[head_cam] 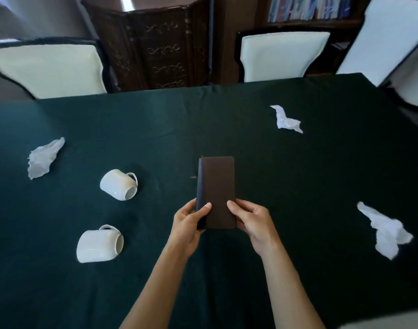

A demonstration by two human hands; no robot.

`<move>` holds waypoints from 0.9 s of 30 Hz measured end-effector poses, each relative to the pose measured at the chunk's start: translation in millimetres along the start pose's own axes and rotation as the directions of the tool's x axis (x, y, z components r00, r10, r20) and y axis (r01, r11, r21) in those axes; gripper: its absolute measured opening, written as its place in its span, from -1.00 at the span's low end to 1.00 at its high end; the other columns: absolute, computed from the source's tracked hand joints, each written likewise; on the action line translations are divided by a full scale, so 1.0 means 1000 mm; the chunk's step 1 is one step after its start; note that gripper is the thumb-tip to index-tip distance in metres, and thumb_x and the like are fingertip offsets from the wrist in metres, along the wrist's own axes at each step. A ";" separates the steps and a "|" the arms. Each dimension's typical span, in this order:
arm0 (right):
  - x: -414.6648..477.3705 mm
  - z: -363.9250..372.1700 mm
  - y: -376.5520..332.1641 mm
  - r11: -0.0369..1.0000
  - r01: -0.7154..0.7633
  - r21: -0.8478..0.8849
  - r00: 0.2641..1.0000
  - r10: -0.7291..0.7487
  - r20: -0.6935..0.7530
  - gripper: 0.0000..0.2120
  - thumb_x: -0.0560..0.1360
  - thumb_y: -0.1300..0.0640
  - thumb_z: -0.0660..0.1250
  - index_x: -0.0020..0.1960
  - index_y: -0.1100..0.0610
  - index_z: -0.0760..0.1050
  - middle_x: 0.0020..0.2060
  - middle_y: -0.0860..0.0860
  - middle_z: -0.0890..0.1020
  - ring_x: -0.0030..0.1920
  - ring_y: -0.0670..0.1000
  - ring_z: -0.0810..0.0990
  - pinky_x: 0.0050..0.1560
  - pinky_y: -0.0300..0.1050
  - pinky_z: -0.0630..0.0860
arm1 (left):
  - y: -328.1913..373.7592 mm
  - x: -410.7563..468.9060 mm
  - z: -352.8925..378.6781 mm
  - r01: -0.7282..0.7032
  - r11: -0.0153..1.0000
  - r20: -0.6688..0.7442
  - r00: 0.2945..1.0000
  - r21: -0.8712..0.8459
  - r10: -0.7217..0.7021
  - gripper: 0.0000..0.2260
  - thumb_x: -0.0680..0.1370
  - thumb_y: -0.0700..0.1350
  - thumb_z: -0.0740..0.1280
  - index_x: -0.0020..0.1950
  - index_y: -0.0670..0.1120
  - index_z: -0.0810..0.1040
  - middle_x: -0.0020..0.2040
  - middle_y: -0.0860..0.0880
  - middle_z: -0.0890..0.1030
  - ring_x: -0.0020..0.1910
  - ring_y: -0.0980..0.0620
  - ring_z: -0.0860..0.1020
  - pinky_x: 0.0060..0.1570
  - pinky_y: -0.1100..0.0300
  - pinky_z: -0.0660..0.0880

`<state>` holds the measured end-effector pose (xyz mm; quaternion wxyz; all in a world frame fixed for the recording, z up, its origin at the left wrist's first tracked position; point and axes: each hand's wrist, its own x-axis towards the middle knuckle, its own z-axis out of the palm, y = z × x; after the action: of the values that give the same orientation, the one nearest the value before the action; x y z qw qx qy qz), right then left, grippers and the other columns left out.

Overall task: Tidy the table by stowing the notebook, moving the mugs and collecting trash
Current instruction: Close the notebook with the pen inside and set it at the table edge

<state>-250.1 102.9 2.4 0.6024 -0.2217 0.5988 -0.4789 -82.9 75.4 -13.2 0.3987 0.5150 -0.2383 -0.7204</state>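
At the far left of the frame a crumpled tissue [44, 158] lies on the dark green cloth that covers the surface [203, 119]. Right of it, left of centre, two white mugs lie tipped on their sides: the upper mug [119, 184] with its mouth turned toward the lower right and its handle at the upper right, and the lower mug [100, 244] with its mouth facing right and its handle on top. In the middle of the frame the notebook [218, 191] is closed, a tall narrow book with a plain dark brown cover and a darker, bluish strip down its left edge; a small orange-brown bit shows at its top left corner and another beside its left edge. No writing or label can be read on the cover. The left hand [189, 225] grips its lower left edge, thumb pressed on the cover and fingers curled behind; the right hand [253, 224] pinches the lower right edge the same way. Upper right of centre lies a crumpled paper [286, 121], and at the right edge a larger crumpled tissue [386, 230]. Cream chairs [284, 55] stand along the far side.
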 end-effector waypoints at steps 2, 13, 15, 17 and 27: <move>-0.033 0.002 0.010 0.999 0.041 0.023 0.998 -0.039 -0.057 -0.82 0.54 0.16 0.47 0.13 0.15 0.71 -0.02 0.06 0.79 0.02 0.04 0.77 0.00 -0.10 0.70 | -0.004 -0.019 -0.005 -0.010 1.000 0.058 0.998 0.010 0.009 -0.79 0.60 -0.26 0.41 0.23 -0.18 0.66 0.12 -0.17 0.77 0.01 -0.06 0.76 -0.10 0.11 0.68; -0.196 0.008 0.083 0.946 0.229 0.227 0.906 -0.122 -0.405 -0.82 0.56 0.23 0.42 0.13 0.20 0.72 0.05 0.14 0.77 0.10 0.12 0.75 0.11 0.01 0.64 | -0.031 -0.134 -0.027 0.008 0.987 0.396 0.916 0.161 -0.072 -0.70 0.60 -0.29 0.42 0.34 -0.18 0.61 0.18 -0.18 0.74 0.15 -0.15 0.73 -0.01 0.11 0.68; -0.220 0.000 0.090 0.943 0.255 0.215 0.887 -0.140 -0.440 -0.84 0.56 0.23 0.42 0.10 0.17 0.73 0.04 0.12 0.78 0.09 0.10 0.75 0.06 -0.05 0.66 | -0.039 -0.152 -0.023 0.009 0.979 0.426 0.899 0.202 -0.097 -0.71 0.60 -0.28 0.42 0.32 -0.16 0.62 0.16 -0.17 0.75 0.14 -0.16 0.73 -0.02 0.10 0.69; -0.248 -0.012 0.097 0.935 0.291 0.204 0.860 -0.163 -0.483 -0.84 0.56 0.23 0.42 0.10 0.15 0.74 0.04 0.10 0.78 0.08 0.08 0.76 0.03 -0.07 0.66 | -0.050 -0.173 -0.014 0.005 0.970 0.471 0.874 0.244 -0.123 -0.74 0.60 -0.28 0.41 0.29 -0.15 0.64 0.14 -0.16 0.76 0.13 -0.14 0.73 -0.03 0.11 0.69; -0.371 -0.107 0.142 0.898 0.385 0.211 0.741 -0.166 -0.650 -0.81 0.53 0.24 0.45 0.13 0.19 0.73 0.04 0.11 0.78 0.08 0.09 0.76 0.06 0.00 0.67 | -0.133 -0.273 0.056 -0.017 0.912 0.600 0.759 0.409 -0.255 -0.74 0.61 -0.30 0.38 0.28 -0.12 0.67 0.15 -0.14 0.76 0.14 -0.13 0.73 0.18 -0.08 0.65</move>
<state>-240.8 511.7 51.9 0.3227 -0.0355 0.6326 -0.7032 -137.2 371.3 57.5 0.1347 0.3209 -0.4646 -0.8143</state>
